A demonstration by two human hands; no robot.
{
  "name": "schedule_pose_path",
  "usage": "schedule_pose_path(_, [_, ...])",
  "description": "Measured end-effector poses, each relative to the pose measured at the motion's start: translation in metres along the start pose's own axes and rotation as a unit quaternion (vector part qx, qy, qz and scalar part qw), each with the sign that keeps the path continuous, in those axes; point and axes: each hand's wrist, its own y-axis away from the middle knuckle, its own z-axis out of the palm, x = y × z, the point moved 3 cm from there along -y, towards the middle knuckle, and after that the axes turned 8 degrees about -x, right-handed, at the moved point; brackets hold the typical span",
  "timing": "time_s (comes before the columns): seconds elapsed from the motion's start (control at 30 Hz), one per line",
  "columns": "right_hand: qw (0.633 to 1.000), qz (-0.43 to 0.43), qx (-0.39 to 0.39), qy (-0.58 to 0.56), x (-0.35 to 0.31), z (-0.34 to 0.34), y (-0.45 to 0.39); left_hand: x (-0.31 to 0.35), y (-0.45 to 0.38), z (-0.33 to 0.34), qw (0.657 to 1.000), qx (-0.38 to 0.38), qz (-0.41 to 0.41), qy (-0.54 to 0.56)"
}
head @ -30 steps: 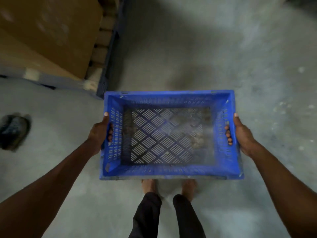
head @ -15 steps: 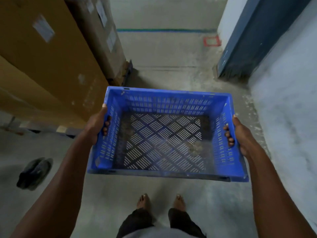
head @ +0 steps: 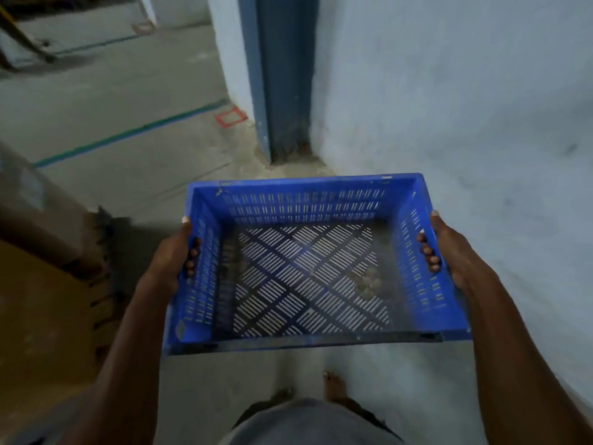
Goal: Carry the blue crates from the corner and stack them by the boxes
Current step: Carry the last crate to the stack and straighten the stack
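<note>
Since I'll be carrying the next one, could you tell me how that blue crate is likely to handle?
The crate probably feels light: its walls and floor are slotted and it looks almost empty. It seems stiff, keeping its shape while held only at the ends. The left hand and right hand hook fingers through side openings, so slipping looks unlikely.

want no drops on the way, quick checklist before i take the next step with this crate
1. Left hand grip: fingers hooked through the side handle slot of the blue crate, thumb on the rim. Ok.
2. Right hand grip: same on the opposite side. Ok.
3. Crate level: roughly level, held clear of the floor. Ok.
4. Load: only some dirt on the slatted bottom, nothing loose to roll. Ok.
5. Floor ahead: bare concrete up to the blue door frame and the wall; the part under the crate is hidden. Cannot tell.
6. Cardboard boxes close on the left: clearance for the elbow looks tight. Cannot tell.
</note>
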Motion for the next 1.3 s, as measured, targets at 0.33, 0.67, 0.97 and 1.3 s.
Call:
schedule_pose_path(0.33, [0.954,0.036,0.236,-0.179,0.146,-0.103,0.193,0.032,0.007,0.174,0.954,-0.249,0.052,-0.157])
schedule_pose_path(0.67, [0.823,0.065,0.455,-0.333,0.317,-0.156,0.423,-0.012,0.165,0.390,0.820,-0.479,0.111,-0.294])
schedule_pose_path(0.97, [0.707,0.095,0.567,-0.412,0.471,-0.177,0.635,-0.140,0.379,0.556,0.665,-0.637,0.085,-0.381])
schedule_pose_path(1.3, [0.574,0.125,0.672,-0.451,0.578,-0.203,0.816,-0.279,0.613,0.677,0.524,-0.724,0.089,-0.439])
